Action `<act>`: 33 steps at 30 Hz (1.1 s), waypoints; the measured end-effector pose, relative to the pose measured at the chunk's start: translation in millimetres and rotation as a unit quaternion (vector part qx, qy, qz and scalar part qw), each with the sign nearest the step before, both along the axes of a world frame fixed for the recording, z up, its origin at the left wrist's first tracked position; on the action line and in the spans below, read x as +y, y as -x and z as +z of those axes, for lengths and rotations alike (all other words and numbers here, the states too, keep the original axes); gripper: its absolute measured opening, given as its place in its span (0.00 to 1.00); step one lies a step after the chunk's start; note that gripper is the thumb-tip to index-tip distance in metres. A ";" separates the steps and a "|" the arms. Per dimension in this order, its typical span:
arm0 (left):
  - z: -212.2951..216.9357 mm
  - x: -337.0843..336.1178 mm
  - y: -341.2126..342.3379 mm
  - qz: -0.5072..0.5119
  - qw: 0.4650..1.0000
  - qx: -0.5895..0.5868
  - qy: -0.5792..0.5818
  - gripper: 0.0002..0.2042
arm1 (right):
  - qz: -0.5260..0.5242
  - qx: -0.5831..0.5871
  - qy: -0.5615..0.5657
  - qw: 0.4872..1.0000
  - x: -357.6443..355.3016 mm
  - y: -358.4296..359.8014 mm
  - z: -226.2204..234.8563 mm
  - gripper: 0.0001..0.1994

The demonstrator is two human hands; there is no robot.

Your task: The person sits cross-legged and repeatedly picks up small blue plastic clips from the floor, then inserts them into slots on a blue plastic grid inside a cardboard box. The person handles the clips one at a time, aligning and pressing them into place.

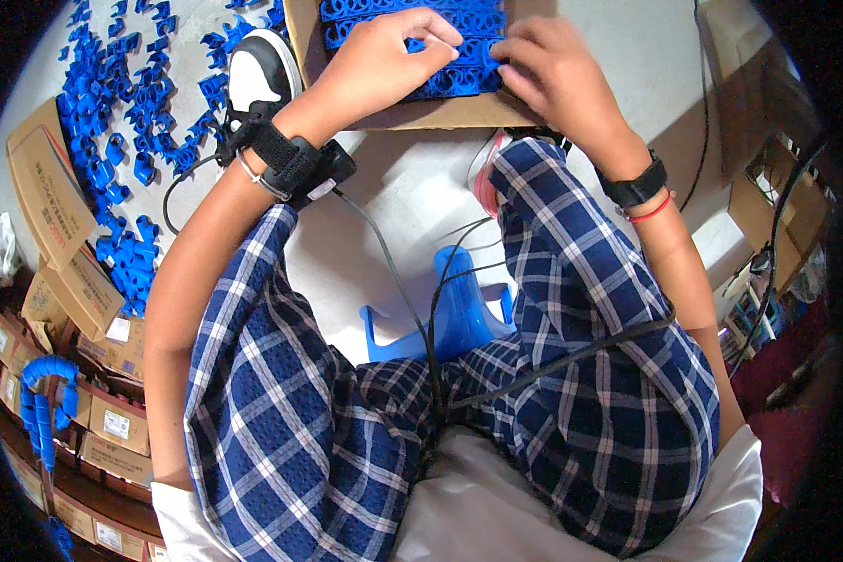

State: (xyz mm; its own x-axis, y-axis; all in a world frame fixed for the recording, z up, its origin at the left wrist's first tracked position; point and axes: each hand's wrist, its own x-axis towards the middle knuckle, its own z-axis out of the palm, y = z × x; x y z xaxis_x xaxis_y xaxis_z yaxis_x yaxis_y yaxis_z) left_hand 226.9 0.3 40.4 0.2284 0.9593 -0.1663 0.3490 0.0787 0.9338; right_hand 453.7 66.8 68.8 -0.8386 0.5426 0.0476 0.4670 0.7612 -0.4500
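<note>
Although much of its lower layer is hidden from the head camera, one open carton [450, 116] stands at the top of the view, just beyond the person's feet, holding blue parts [478, 23] in close, ordered rows. Left hand [393, 61]: over the carton's near part, thumb and forefinger curled toward each other with the tips nearly meeting; whether a part is pinched there cannot be told. Right hand [557, 80]: at the carton's right side, slightly blurred, fingers bent, thumb a little apart, tips beside the end of a row; a hold on any part cannot be confirmed. Done, judging by the lie of things: several rows set side by side, filling the visible width between the hands. Left over, by the same judgement: a large quantity of loose blue pieces [86, 131], strewn across the floor to the left, thickest near a flattened-looking piece of cardboard [51, 187], all outside the carton. The count of layers and the depth of the fill cannot be read. The carton's top is open, so closing appears not yet done. Also present: one blue stool [465, 300], between the legs; stacked boxes [112, 421], lower left; one blue segmented coil [39, 365], in front of them.
</note>
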 end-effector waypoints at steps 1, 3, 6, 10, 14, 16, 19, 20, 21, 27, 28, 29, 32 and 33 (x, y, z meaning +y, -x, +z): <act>-2.8 -1.2 1.0 0.012 0.999 -0.011 0.033 0.10 | 0.033 -0.026 -0.001 0.999 -1.3 -0.6 -0.3 0.06; -6.9 -4.0 2.1 0.028 0.990 -0.015 0.137 0.10 | 0.055 -0.090 -0.013 0.994 -3.4 1.5 -2.9 0.03; -8.7 -9.7 -0.2 0.035 0.989 -0.011 0.141 0.10 | 0.083 -0.164 -0.046 0.982 -7.0 8.2 -8.4 0.03; -10.0 -13.0 -2.4 0.026 0.995 -0.012 0.090 0.09 | 0.097 -0.198 -0.096 0.971 -8.8 13.0 -11.7 0.06; -11.6 -14.3 0.7 0.020 0.997 0.006 0.075 0.09 | 0.100 -0.217 -0.083 0.967 -8.7 15.8 -12.8 0.06; -11.9 -15.2 1.3 0.019 0.997 0.010 0.072 0.09 | 0.102 -0.219 -0.082 0.967 -8.6 16.5 -13.1 0.06; -12.2 -15.6 0.6 0.012 0.998 0.022 0.052 0.09 | 0.093 -0.216 -0.104 0.967 -9.1 17.1 -14.6 0.06; -12.0 -15.9 0.1 0.013 0.998 0.020 0.058 0.09 | 0.093 -0.221 -0.100 0.966 -9.7 16.9 -15.1 0.06; -11.8 -16.2 -0.2 0.014 0.998 0.019 0.062 0.09 | 0.093 -0.227 -0.097 0.965 -10.3 16.7 -15.6 0.06; -10.8 -16.1 -1.5 0.003 0.997 0.038 0.066 0.09 | 0.087 -0.245 -0.104 0.960 -15.1 16.3 -18.7 0.07; -10.9 -16.3 -1.6 0.001 0.997 0.043 0.064 0.09 | 0.089 -0.254 -0.103 0.958 -15.6 16.6 -19.1 0.07; -11.0 -16.3 -1.9 0.001 0.997 0.042 0.071 0.09 | 0.088 -0.253 -0.102 0.958 -15.7 16.8 -19.4 0.07; -12.2 -16.6 -2.7 0.001 0.996 0.041 0.083 0.09 | 0.086 -0.246 -0.099 0.960 -15.8 17.0 -19.6 0.07; -12.9 -16.6 -2.8 0.001 0.996 0.040 0.083 0.09 | 0.086 -0.248 -0.099 0.960 -15.8 16.8 -19.6 0.07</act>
State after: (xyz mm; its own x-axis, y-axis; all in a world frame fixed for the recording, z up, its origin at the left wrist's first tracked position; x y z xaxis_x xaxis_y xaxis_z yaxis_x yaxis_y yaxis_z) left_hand 229.7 -16.3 27.6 0.2065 0.9174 -0.3403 0.4216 0.2304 0.8770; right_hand 436.9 51.0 49.2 -0.8616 0.4151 -0.2921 0.4454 0.8943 -0.0429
